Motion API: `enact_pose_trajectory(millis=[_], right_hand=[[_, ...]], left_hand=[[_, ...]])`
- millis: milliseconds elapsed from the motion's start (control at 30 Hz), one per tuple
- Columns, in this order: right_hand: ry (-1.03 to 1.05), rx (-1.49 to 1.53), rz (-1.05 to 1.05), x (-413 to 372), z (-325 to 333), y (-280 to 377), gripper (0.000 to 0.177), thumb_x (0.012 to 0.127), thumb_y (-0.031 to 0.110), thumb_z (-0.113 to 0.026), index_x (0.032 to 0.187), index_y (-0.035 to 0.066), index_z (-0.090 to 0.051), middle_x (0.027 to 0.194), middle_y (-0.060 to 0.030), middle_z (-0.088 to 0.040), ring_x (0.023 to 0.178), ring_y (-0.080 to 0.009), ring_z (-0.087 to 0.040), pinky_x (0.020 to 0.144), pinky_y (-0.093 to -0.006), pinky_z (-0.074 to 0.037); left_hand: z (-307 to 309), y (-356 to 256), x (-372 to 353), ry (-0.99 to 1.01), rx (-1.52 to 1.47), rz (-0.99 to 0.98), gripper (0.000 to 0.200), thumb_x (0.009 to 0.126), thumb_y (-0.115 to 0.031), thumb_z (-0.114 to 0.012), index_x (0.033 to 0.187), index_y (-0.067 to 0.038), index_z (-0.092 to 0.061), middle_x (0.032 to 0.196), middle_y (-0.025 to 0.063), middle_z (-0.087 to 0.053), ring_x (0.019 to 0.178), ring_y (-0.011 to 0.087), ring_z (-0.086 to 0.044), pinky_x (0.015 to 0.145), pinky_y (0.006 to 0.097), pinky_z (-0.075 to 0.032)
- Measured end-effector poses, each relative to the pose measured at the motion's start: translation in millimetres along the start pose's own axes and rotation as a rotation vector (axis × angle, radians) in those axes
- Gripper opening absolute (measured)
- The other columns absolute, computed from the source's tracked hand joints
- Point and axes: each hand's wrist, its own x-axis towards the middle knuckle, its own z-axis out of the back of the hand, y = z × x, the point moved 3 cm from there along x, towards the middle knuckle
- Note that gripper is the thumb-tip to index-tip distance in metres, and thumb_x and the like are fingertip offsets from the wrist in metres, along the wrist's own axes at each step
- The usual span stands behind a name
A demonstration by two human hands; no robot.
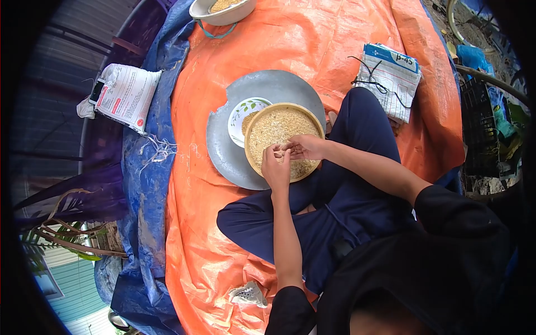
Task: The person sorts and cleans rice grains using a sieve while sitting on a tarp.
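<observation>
A round, shallow sieve-like tray (285, 120) full of pale grain sits by my folded legs. My left hand (276, 165) and my right hand (306, 147) meet just above the grain, near the tray's front half. The fingertips of both hands are pinched together and nearly touching; what lies between them is too small to make out. Partly under the tray is a white plate (237, 116) with a green leaf pattern, holding some brownish grain. Both rest on a wide grey metal disc (223, 151) with a broken edge.
An orange tarp (206, 234) covers the ground, with a blue tarp (142, 212) along the left. A white basin (223, 17) of grain stands at the top. Printed sacks lie left (127, 95) and right (391, 78). A crumpled scrap (248, 294) lies near my left arm.
</observation>
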Motion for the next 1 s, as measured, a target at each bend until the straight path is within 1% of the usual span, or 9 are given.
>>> enact_pose_trajectory(millis=[100, 200, 300, 400, 500, 700, 800, 900, 1000], right_hand=[[-0.037, 0.059, 0.029, 3, 5, 3, 0.026, 0.097, 0.018, -0.048, 0.103, -0.004, -0.060, 0.096, -0.0128, -0.063, 0.091, -0.0219, -0.065, 0.087, -0.0331, -0.056], [-0.068, 0.047, 0.101, 2, 4, 8, 0.025, 0.097, 0.016, -0.049, 0.105, -0.005, -0.059, 0.097, -0.0140, -0.064, 0.093, -0.0223, -0.065, 0.088, -0.0328, -0.056], [-0.064, 0.017, 0.158, 6, 7, 7, 0.029, 0.098, 0.018, -0.048, 0.108, -0.007, -0.058, 0.103, -0.0160, -0.065, 0.097, -0.0230, -0.065, 0.089, -0.0333, -0.055], [-0.066, 0.025, 0.173, 8, 10, 8, 0.028, 0.097, 0.017, -0.049, 0.106, -0.007, -0.059, 0.102, -0.0157, -0.065, 0.095, -0.0229, -0.065, 0.088, -0.0328, -0.056], [-0.106, 0.041, 0.173, 5, 9, 10, 0.027, 0.097, 0.017, -0.050, 0.105, -0.006, -0.060, 0.100, -0.0153, -0.066, 0.092, -0.0225, -0.066, 0.086, -0.0324, -0.056], [-0.101, 0.026, 0.181, 6, 9, 9, 0.027, 0.097, 0.018, -0.050, 0.105, -0.006, -0.059, 0.099, -0.0154, -0.066, 0.092, -0.0227, -0.066, 0.087, -0.0328, -0.056], [-0.081, 0.021, 0.190, 6, 9, 11, 0.028, 0.097, 0.019, -0.049, 0.105, -0.006, -0.059, 0.100, -0.0153, -0.065, 0.093, -0.0230, -0.065, 0.087, -0.0330, -0.056], [-0.092, 0.008, 0.194, 3, 6, 12, 0.028, 0.097, 0.019, -0.048, 0.105, -0.006, -0.058, 0.100, -0.0150, -0.064, 0.094, -0.0229, -0.065, 0.087, -0.0332, -0.056], [-0.089, -0.001, 0.201, 6, 7, 10, 0.028, 0.097, 0.020, -0.048, 0.104, -0.006, -0.058, 0.099, -0.0146, -0.063, 0.094, -0.0229, -0.065, 0.088, -0.0333, -0.055]], left_hand=[[6, 3, 0, -0.077, 0.095, 0.072, 0.027, 0.080, -0.014, -0.074, 0.101, -0.002, -0.061, 0.099, 0.0121, -0.062, 0.080, 0.0230, -0.063, 0.073, 0.0363, -0.050], [-5, 20, -5, 0.066, 0.208, 0.051, 0.029, 0.080, -0.016, -0.074, 0.103, -0.002, -0.062, 0.101, 0.0144, -0.060, 0.088, 0.0289, -0.063, 0.076, 0.0399, -0.050], [-23, 15, -18, 0.369, 0.395, 0.000, 0.033, 0.078, -0.016, -0.074, 0.106, -0.003, -0.062, 0.105, 0.0160, -0.060, 0.093, 0.0340, -0.063, 0.078, 0.0432, -0.050], [-32, 9, -19, 0.370, 0.344, -0.070, 0.028, 0.077, -0.014, -0.073, 0.101, -0.002, -0.065, 0.101, 0.0175, -0.063, 0.092, 0.0373, -0.063, 0.079, 0.0449, -0.050], [-42, 28, -16, 0.480, 0.323, -0.076, 0.018, 0.077, -0.012, -0.072, 0.092, -0.001, -0.069, 0.093, 0.0180, -0.065, 0.087, 0.0376, -0.064, 0.078, 0.0451, -0.051], [-41, 28, -19, 0.485, 0.352, -0.105, 0.015, 0.080, -0.009, -0.069, 0.091, 0.000, -0.065, 0.092, 0.0194, -0.063, 0.087, 0.0382, -0.064, 0.075, 0.0471, -0.052], [-35, 23, -18, 0.382, 0.370, -0.067, 0.018, 0.079, -0.011, -0.070, 0.093, -0.001, -0.063, 0.093, 0.0180, -0.062, 0.086, 0.0381, -0.064, 0.075, 0.0466, -0.052], [-30, 19, -16, 0.384, 0.421, -0.017, 0.023, 0.078, -0.012, -0.071, 0.095, -0.001, -0.062, 0.093, 0.0170, -0.062, 0.085, 0.0378, -0.065, 0.076, 0.0460, -0.052], [-37, 20, -19, 0.425, 0.450, -0.021, 0.021, 0.077, -0.013, -0.072, 0.091, 0.000, -0.063, 0.092, 0.0174, -0.062, 0.085, 0.0378, -0.065, 0.076, 0.0456, -0.053]])
